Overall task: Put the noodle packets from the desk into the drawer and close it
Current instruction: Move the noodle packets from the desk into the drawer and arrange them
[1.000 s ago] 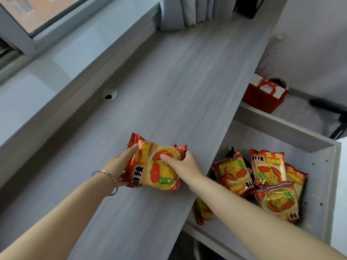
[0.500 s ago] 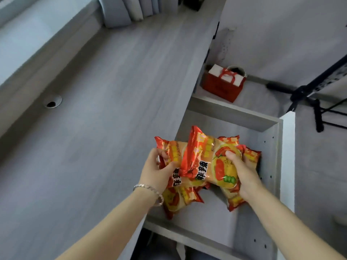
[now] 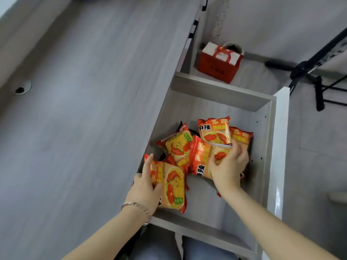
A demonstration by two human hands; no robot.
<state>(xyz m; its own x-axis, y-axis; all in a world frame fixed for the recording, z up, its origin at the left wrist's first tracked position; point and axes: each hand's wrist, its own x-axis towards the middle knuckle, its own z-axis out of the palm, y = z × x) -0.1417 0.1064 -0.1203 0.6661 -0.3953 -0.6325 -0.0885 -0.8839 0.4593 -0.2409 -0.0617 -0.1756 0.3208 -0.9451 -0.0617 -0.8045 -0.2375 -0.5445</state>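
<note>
The grey drawer [image 3: 221, 94] stands pulled out to the right of the desk [image 3: 84, 109]. Several orange-and-yellow noodle packets lie inside it. My left hand [image 3: 145, 186] grips one noodle packet [image 3: 171, 186] low at the drawer's near left side. My right hand [image 3: 228, 166] is closed on a second packet [image 3: 203, 156] over the pile in the middle. Two more packets [image 3: 215, 131] [image 3: 180, 145] lie behind them. No packet shows on the visible desk top.
A red gift bag [image 3: 218, 67] sits on the floor beyond the drawer. A black stand with legs [image 3: 317, 85] occupies the floor at the right. A cable hole [image 3: 20, 89] is set in the desk at the left. The drawer's white front [image 3: 277, 147] faces right.
Both hands carried the two packets from the desk, over the edge and down into the drawer. They now rest low among the packets there. The view has swung right.
</note>
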